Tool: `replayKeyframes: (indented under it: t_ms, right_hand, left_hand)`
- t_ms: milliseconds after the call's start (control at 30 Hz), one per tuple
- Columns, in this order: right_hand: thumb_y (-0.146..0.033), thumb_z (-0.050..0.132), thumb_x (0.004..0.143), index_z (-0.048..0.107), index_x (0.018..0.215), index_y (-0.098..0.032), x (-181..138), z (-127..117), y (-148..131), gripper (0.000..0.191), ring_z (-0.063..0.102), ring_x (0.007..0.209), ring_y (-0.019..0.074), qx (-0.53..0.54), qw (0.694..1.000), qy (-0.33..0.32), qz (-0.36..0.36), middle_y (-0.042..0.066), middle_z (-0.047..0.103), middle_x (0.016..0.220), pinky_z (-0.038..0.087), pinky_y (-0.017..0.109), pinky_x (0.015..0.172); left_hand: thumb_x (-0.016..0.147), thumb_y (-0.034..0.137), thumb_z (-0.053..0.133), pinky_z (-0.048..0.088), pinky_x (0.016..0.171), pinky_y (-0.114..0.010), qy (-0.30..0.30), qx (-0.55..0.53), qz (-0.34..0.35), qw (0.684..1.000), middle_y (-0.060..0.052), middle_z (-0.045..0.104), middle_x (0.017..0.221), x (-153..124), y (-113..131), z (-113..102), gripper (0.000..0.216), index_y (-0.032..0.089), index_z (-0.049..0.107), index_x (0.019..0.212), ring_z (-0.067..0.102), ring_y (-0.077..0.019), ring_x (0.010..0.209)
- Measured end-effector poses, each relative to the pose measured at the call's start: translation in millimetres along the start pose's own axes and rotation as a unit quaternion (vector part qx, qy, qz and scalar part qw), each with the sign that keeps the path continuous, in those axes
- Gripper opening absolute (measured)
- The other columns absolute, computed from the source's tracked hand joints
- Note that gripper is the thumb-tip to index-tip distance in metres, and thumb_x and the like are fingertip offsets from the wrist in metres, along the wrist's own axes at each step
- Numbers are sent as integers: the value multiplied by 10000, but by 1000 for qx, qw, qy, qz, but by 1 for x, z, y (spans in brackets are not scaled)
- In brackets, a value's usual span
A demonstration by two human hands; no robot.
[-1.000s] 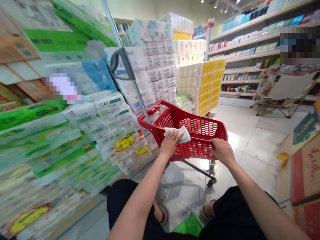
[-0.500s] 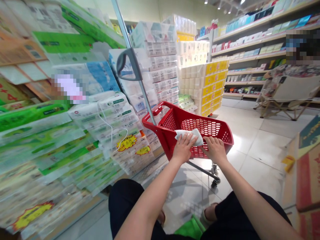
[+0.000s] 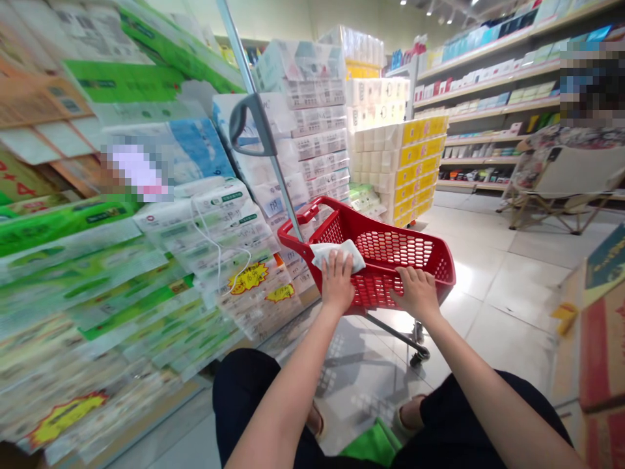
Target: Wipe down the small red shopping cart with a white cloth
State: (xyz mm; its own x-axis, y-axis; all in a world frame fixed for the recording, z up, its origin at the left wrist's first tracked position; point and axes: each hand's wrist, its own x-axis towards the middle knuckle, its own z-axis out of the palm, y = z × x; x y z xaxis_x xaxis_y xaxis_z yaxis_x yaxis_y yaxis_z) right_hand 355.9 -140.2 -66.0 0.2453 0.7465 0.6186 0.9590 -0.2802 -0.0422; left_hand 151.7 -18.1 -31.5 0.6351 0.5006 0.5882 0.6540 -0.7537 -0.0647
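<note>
A red plastic shopping basket on wheels [image 3: 420, 251] stands on the tiled floor in front of me. My left hand [image 3: 336, 283] presses a white cloth [image 3: 336, 253] flat against the basket's near rim, fingers stretched over it. My right hand [image 3: 415, 292] lies on the near wall of the basket, a little to the right, fingers curled over the rim. The basket's grey pull handle [image 3: 249, 127] on a metal rod rises up to the left.
Stacked packs of tissue and toilet paper [image 3: 146, 247] fill the left side. More stacks [image 3: 395, 163] stand behind the basket. Shelves [image 3: 488, 98] line the back right. A folding chair [image 3: 561, 182] and cardboard boxes [image 3: 600, 326] are at the right.
My left hand slid the white cloth right along the basket's rim toward my right hand, then back left to the near left corner. My right hand stayed on the basket.
</note>
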Motion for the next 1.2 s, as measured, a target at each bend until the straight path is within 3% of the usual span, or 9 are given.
replayKeyframes:
  t_ms: [167, 233, 333, 500, 633, 767, 867, 1033, 1200]
  right_hand:
    - [-378, 568, 813, 510, 1226, -193, -2, 0, -6, 456, 474, 982, 278, -6, 1000, 0, 4, 97, 601, 1058, 292, 421, 918]
    - [-356, 567, 807, 502, 1234, -203, -3, -1, 0, 458, 476, 987, 276, -1, 1000, -5, -7, 91, 602, 1056, 294, 416, 918]
    - [-343, 547, 817, 479, 1275, -217, -4, -1, 14, 480, 478, 995, 276, 2, 1000, -3, -18, 93, 601, 1093, 298, 422, 924]
    - [-378, 534, 824, 479, 1289, -235, -5, 0, 22, 489, 469, 976, 288, 2, 1000, 9, -7, 95, 602, 1066, 290, 451, 939]
    - [-401, 525, 828, 488, 1273, -226, -6, 0, 15, 480, 464, 979, 288, 2, 1000, 16, 9, 97, 592, 1058, 281, 452, 946]
    - [-370, 536, 822, 474, 1297, -219, -7, -2, 16, 502, 464, 1003, 285, 4, 1000, 11, -2, 98, 590, 1098, 280, 451, 961]
    - [-358, 525, 829, 468, 1299, -225, -7, -2, 21, 491, 472, 1001, 279, 6, 1000, 5, -8, 93, 593, 1114, 286, 446, 958]
    - [-353, 523, 829, 463, 1294, -230, -8, 0, 24, 485, 475, 989, 284, 4, 1000, 5, -6, 94, 601, 1097, 287, 452, 951]
    - [-373, 540, 810, 471, 1277, -226, -6, 1, 14, 494, 475, 980, 290, 6, 1000, 12, 5, 96, 599, 1065, 294, 454, 945]
  left_hand:
    - [793, 260, 575, 120, 1214, -549, -35, -32, 95, 994, -61, 107, 1632, -8, 48, 11, 867, 216, 161, 1553, 67, -314, 1501]
    - [809, 243, 546, 134, 1218, -522, -46, -31, 137, 989, -33, 107, 1634, -7, 44, 8, 841, 238, 157, 1555, 80, -287, 1503]
    - [808, 175, 517, 143, 1226, -471, -50, -17, 166, 985, 2, 148, 1627, -1, 14, -2, 819, 277, 182, 1548, 119, -241, 1501]
    - [775, 88, 505, 123, 1220, -526, -28, 14, 79, 996, -20, 178, 1621, 4, -24, -12, 865, 294, 174, 1547, 120, -256, 1501]
    - [777, 155, 556, 100, 1204, -588, -22, 1, 39, 999, -87, 119, 1629, -2, 4, -2, 869, 209, 163, 1551, 59, -330, 1499]
    - [790, 195, 558, 109, 1225, -522, -37, -7, 121, 992, -68, 125, 1630, -4, 19, 2, 853, 216, 170, 1549, 70, -298, 1503]
    - [789, 146, 527, 91, 1230, -514, -36, 9, 141, 989, -12, 169, 1623, 1, -6, -6, 833, 288, 196, 1540, 101, -260, 1503]
    - [749, 99, 539, 79, 1230, -528, -3, 31, 54, 998, -27, 208, 1612, 14, -62, -27, 843, 286, 258, 1522, 87, -279, 1504]
    - [726, 128, 587, 92, 1217, -565, 9, 20, 0, 1000, -117, 175, 1611, 12, -48, -24, 845, 181, 277, 1511, 38, -340, 1499]
